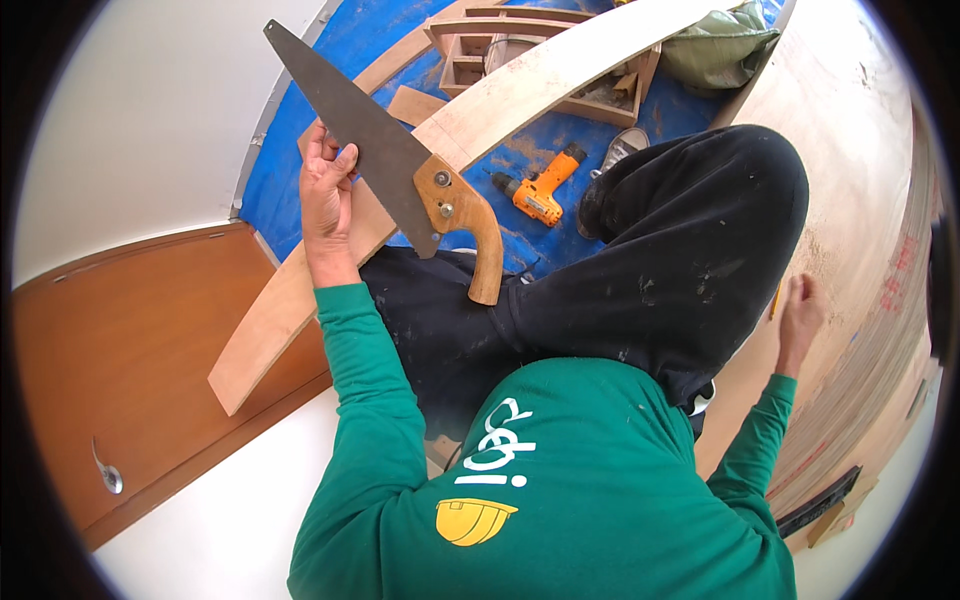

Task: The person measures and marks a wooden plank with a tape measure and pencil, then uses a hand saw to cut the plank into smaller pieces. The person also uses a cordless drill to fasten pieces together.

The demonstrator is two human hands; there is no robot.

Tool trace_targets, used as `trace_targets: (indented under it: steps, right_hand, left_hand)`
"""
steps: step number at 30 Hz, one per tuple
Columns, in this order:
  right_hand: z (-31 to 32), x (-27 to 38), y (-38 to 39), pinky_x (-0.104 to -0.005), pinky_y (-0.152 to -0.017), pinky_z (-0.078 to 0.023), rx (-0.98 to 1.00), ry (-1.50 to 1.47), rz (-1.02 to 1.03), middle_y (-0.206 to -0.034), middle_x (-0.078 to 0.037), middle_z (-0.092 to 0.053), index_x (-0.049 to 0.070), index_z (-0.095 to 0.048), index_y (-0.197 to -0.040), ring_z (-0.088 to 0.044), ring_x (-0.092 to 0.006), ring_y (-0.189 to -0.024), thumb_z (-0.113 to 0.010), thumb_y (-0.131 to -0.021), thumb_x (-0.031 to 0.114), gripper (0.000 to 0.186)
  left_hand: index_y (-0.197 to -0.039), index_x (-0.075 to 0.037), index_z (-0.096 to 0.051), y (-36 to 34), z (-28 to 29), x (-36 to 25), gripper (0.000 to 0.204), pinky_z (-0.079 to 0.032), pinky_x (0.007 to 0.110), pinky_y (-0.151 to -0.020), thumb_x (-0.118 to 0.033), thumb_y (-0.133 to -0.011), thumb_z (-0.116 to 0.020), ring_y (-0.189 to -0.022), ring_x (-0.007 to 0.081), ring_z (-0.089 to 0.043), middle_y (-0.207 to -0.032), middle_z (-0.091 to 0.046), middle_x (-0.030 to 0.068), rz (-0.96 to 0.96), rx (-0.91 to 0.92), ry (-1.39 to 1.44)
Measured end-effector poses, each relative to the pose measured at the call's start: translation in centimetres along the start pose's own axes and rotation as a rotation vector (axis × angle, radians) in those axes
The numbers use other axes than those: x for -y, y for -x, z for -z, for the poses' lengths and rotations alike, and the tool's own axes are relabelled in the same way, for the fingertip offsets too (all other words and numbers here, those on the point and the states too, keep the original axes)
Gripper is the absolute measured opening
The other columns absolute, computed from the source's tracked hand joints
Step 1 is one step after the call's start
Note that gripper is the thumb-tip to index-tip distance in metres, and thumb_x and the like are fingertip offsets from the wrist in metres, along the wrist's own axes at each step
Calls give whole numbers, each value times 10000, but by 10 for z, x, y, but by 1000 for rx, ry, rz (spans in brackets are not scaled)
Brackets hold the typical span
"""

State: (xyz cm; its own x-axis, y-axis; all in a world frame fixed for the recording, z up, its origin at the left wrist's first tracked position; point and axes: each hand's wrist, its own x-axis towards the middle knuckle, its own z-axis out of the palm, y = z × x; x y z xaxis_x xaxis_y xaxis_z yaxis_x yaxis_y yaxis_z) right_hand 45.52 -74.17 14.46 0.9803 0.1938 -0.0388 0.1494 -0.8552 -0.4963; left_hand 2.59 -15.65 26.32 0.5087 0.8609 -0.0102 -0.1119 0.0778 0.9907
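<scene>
Now the left hand (pixel 328 190) pinches a handsaw (pixel 375 130) by its blade, the saw crossing over a long pale board (pixel 540 85), its wooden handle (pixel 485 235) above dark trousers (pixel 690 230). The right hand (pixel 803 312) curls near a pencil (pixel 775 301) by the plywood (pixel 850 130); whether it grips anything, I cannot tell.

A plain white wall (pixel 130 130) stands beside an orange-brown door (pixel 170 340) with a silver lever handle (pixel 110 478). Blue floor sheeting (pixel 275 200), scattered with sawdust (pixel 525 150), spreads along the wall's base. The light is bright and soft.
</scene>
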Motion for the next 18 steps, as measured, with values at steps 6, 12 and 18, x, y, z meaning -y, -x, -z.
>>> trace_targets:
  steps: [6,12,18]
  right_hand:
    - [57,212,48,-302,-912,-583,-38,-817,394,-1145,-81,-782,13,-695,-1423,-726,-150,-997,-664,-1173,148,285]
    - [-67,359,170,-480,-986,-619,1141,-662,299,-1270,-284,-751,-97,-469,-1594,-768,-359,-1131,-799,-1062,519,878]
    - [-107,356,192,-317,-701,-616,1250,-1164,191,-871,-13,-625,-9,-594,-1411,-650,-95,-725,-725,-1103,176,382]
  left_hand:
    - [-1689,-34,-451,-4,7,8,716,-577,352,-1110,21,-1044,-757,-1298,184,-704,-1441,-723,66,-44,78,182]
    - [-1694,-37,-455,-8,8,16,696,-569,371,-1173,-6,-1064,-749,-1358,203,-691,-1462,-719,80,-78,168,245]
    - [-1613,-22,-568,-2,28,18,789,-569,376,-1045,-388,-994,-892,-1182,165,-726,-1364,-772,82,-286,-51,-1239]
